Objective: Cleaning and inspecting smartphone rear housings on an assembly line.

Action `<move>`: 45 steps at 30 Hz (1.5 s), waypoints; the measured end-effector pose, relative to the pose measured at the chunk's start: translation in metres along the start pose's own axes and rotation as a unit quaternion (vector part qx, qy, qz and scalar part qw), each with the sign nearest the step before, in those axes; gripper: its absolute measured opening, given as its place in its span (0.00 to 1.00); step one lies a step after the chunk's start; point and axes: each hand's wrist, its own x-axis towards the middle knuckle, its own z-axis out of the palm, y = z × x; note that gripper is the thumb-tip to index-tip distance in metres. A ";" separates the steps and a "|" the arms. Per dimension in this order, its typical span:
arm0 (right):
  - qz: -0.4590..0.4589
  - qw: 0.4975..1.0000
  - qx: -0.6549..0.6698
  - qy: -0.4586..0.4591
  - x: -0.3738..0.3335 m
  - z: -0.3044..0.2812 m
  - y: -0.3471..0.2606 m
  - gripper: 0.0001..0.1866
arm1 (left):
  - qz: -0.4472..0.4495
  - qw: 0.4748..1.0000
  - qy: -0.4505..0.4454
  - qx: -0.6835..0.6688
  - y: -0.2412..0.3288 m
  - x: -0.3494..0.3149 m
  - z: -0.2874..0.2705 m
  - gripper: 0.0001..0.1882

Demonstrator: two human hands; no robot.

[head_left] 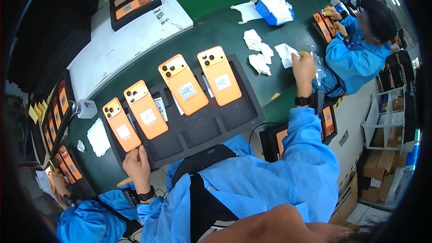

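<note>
The left hand, at seven o'clock, pinches the near rim of the black tray bearing four orange phones on the green bench, while the right hand, at two o'clock, is clenched around a small yellow piece beside white wipes.

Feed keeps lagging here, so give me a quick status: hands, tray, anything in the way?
Left hand grips near edge of black tray. Right hand out at white wipes, small yellow item in fingers. Four orange phones lie on the tray.
</note>
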 end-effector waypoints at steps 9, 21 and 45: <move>-0.077 0.995 0.037 0.056 0.002 0.022 0.002 0.20 | -0.003 1.000 -0.001 0.000 -0.002 -0.001 0.000 0.21; -0.110 0.990 0.086 -0.020 0.035 0.037 0.010 0.15 | -0.013 1.000 0.004 -0.004 -0.001 0.000 0.002 0.21; -0.182 0.577 0.573 -0.553 -0.185 -0.047 -0.174 0.11 | -0.205 0.610 -0.226 -0.732 0.116 0.046 0.046 0.16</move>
